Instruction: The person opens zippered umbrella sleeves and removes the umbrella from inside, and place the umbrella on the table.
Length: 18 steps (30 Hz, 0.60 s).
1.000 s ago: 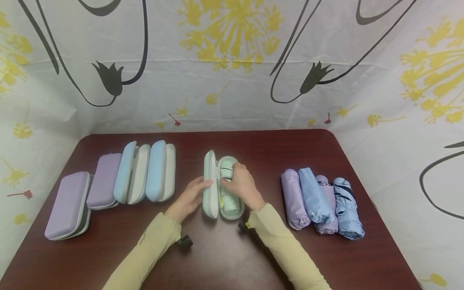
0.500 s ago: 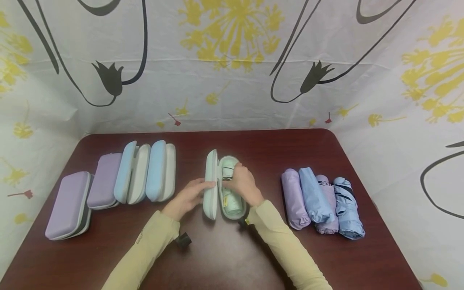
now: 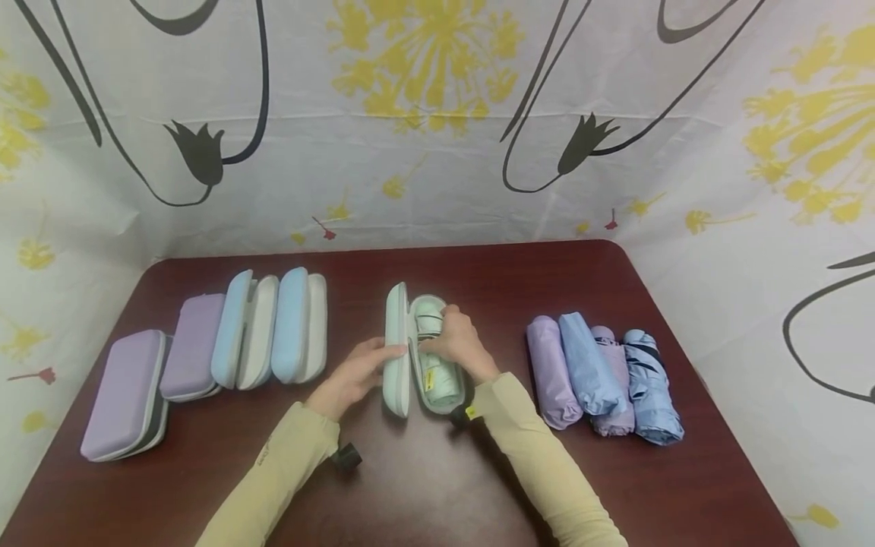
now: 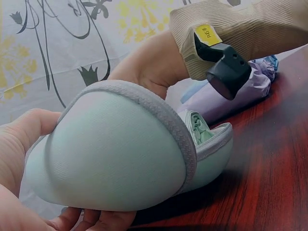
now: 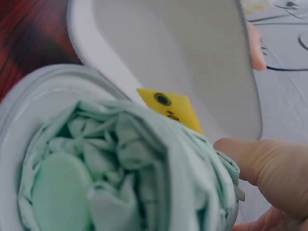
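A mint-green zip case stands open mid-table, its lid [image 3: 396,384] raised on the left side. My left hand [image 3: 355,372] grips that lid, thumb over the edge; in the left wrist view the fingers curl under its rounded shell [image 4: 110,149]. A folded mint-green umbrella [image 3: 443,386] lies lengthwise in the case's other half. My right hand [image 3: 463,346] holds the umbrella around its middle from above, most fingers hidden behind it. In the right wrist view, the umbrella's gathered end [image 5: 120,159] sits within the case rim, and a yellow tag [image 5: 178,108] lies against the pale lid lining.
Two blue cases [image 3: 290,327] and two purple cases [image 3: 126,395] line the table's left side. To the right lie a purple umbrella [image 3: 550,372], a blue one [image 3: 589,368], a lilac one [image 3: 618,422] and a patterned blue one [image 3: 652,387]. A printed cloth [image 3: 437,182] hangs behind.
The umbrella has turned slightly in the case, and its yellow tag shows more. Case and hands shifted a little to the right at first. The head view has tilted slightly.
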Each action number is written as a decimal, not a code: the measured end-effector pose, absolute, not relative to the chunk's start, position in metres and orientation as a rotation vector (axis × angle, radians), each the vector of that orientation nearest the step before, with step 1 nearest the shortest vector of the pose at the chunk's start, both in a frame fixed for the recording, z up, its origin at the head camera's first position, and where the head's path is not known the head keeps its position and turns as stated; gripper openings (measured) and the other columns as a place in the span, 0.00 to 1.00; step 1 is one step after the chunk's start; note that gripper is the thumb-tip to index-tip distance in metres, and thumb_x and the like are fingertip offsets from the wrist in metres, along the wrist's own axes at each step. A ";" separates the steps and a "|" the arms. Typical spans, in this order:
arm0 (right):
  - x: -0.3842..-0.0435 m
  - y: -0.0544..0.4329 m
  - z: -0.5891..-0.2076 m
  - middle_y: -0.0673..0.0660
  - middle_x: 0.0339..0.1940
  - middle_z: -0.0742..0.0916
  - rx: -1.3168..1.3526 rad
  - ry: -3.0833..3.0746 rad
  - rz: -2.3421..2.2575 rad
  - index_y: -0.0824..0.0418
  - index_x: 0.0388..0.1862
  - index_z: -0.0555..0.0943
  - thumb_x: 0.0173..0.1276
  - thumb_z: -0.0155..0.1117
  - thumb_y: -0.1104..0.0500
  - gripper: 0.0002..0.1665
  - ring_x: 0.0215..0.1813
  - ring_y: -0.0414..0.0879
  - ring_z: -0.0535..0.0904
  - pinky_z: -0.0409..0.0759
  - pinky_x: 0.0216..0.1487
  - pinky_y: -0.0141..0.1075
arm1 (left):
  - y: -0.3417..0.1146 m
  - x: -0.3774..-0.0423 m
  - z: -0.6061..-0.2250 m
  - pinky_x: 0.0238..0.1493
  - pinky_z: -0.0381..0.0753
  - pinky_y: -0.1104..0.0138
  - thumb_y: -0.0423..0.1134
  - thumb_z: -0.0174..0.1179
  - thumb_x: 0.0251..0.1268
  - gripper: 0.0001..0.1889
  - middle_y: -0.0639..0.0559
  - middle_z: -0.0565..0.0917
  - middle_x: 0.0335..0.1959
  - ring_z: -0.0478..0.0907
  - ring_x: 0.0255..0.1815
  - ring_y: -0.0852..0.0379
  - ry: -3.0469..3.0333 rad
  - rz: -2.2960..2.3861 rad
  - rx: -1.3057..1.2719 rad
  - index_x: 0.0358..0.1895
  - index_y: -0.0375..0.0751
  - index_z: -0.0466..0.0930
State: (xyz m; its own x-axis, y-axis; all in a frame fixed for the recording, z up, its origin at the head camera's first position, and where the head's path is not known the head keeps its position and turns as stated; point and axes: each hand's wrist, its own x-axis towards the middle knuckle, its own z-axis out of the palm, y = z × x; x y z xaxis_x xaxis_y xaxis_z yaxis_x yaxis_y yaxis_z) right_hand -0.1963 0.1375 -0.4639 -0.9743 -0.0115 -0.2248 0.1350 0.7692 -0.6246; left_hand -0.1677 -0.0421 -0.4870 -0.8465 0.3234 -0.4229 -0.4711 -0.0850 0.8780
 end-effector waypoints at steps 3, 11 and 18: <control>-0.198 0.141 -0.465 0.63 0.42 0.80 0.110 2.723 -1.068 0.69 0.59 0.66 0.46 0.74 0.56 0.43 0.41 0.53 0.77 0.78 0.42 0.43 | -0.043 -0.168 -0.486 0.50 0.75 0.55 0.38 0.58 0.57 0.30 0.39 0.78 0.47 0.77 0.42 0.54 1.674 1.980 -0.155 0.61 0.23 0.62; -0.200 0.151 -0.467 0.62 0.38 0.81 0.129 2.585 -1.419 0.71 0.60 0.67 0.45 0.69 0.62 0.41 0.37 0.49 0.78 0.79 0.36 0.38 | -0.044 -0.167 -0.489 0.52 0.74 0.54 0.39 0.58 0.58 0.31 0.34 0.76 0.51 0.76 0.45 0.52 1.691 1.982 -0.140 0.61 0.24 0.62; -0.202 0.161 -0.459 0.62 0.37 0.80 0.157 2.470 -1.611 0.72 0.58 0.68 0.48 0.66 0.65 0.36 0.34 0.47 0.77 0.78 0.32 0.34 | -0.045 -0.167 -0.491 0.52 0.74 0.55 0.40 0.58 0.57 0.31 0.36 0.77 0.50 0.77 0.44 0.52 1.705 1.952 -0.162 0.61 0.25 0.63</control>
State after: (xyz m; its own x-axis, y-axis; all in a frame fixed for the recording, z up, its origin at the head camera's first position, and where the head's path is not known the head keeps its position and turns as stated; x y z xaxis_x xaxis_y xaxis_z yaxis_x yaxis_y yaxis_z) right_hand -0.2020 0.1607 -0.4592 -0.9766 -0.0142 -0.2144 0.1905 0.4043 -0.8946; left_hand -0.1672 -0.0453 -0.4914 -0.8483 0.3135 -0.4267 -0.4651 -0.0558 0.8835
